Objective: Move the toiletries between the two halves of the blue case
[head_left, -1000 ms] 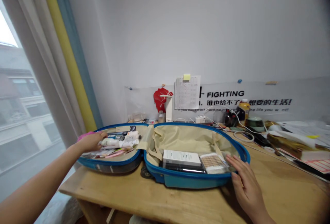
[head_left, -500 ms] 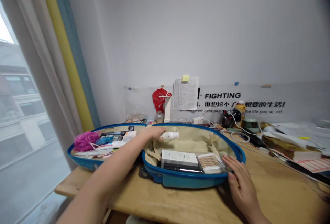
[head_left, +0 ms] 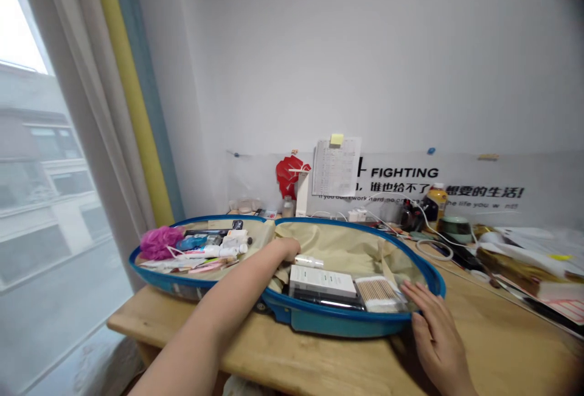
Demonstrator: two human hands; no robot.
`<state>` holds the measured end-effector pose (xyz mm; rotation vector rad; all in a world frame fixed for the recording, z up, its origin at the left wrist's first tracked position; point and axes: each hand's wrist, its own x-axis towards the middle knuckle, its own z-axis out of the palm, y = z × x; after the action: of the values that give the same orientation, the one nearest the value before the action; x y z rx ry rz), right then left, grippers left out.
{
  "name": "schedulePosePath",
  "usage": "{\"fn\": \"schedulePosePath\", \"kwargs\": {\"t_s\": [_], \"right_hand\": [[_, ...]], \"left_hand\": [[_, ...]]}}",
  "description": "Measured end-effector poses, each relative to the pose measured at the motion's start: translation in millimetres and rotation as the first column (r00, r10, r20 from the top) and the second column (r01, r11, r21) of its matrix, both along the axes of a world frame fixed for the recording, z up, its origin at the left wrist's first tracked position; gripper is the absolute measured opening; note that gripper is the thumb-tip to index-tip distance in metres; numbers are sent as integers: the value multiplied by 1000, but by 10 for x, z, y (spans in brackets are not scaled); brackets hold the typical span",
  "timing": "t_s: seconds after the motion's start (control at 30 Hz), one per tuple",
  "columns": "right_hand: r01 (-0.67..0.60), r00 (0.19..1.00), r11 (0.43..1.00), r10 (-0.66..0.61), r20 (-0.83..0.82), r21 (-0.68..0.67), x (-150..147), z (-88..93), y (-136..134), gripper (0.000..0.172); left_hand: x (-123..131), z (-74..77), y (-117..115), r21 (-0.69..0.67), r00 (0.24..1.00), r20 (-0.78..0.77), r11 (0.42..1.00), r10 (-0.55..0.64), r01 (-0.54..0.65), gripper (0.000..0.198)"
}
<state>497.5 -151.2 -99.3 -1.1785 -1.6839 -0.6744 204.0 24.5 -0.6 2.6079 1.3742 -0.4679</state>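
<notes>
An open blue suitcase (head_left: pixel 351 326) lies on the wooden table, its two halves side by side. My left hand (head_left: pixel 287 250) reaches into the right half, closed around one end of a small white bottle (head_left: pixel 310 261). The bottle lies low, just behind a white box (head_left: pixel 323 280); whether it touches the lining is unclear. Next to the box is a pack of cotton swabs (head_left: pixel 378 292), and a dark, glossy item (head_left: pixel 326 300) lies along the front. My right hand (head_left: pixel 435 326) rests on the case's right rim with fingers stretched out, holding nothing.
In the left half are a pink bath puff (head_left: pixel 159 243), a blue bottle (head_left: pixel 191 243), white tubes (head_left: pixel 223 251) and other toiletries. Behind the case stand a white lamp-like post (head_left: pixel 302 194) and a yellow bottle (head_left: pixel 437 204). Papers and cables crowd the right side of the table (head_left: pixel 497 335).
My left hand has lowered the white bottle toward the white box in the right half. The right hand stays at the rim. The whole view has shifted slightly.
</notes>
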Motion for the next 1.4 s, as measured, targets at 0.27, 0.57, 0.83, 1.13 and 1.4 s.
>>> {"fn": "schedulePosePath", "kwargs": {"t_s": [0.27,0.57,0.83,1.13,1.4], "right_hand": [[-5,1000,999,4,-23,-40,25,-4,9,37],[-14,999,1000,15,-31,9,-16,9,14,35],[15,999,1000,-16,31,22,-5,36,0,35],[3,1000,999,-4,21,33,-25,49,-23,36],[-7,1000,1000,7,-19,-7,-22,46,-14,37]], "left_hand": [[-484,326,34,253,946,321,960,31,-117,35],[-2338,453,-57,364,878,223,800,423,-478,31],[-2585,203,-18,275,876,19,840,482,-468,31],[-2478,96,-65,365,866,27,802,500,-474,33],[-2152,545,-187,547,928,201,750,313,-371,43]]}}
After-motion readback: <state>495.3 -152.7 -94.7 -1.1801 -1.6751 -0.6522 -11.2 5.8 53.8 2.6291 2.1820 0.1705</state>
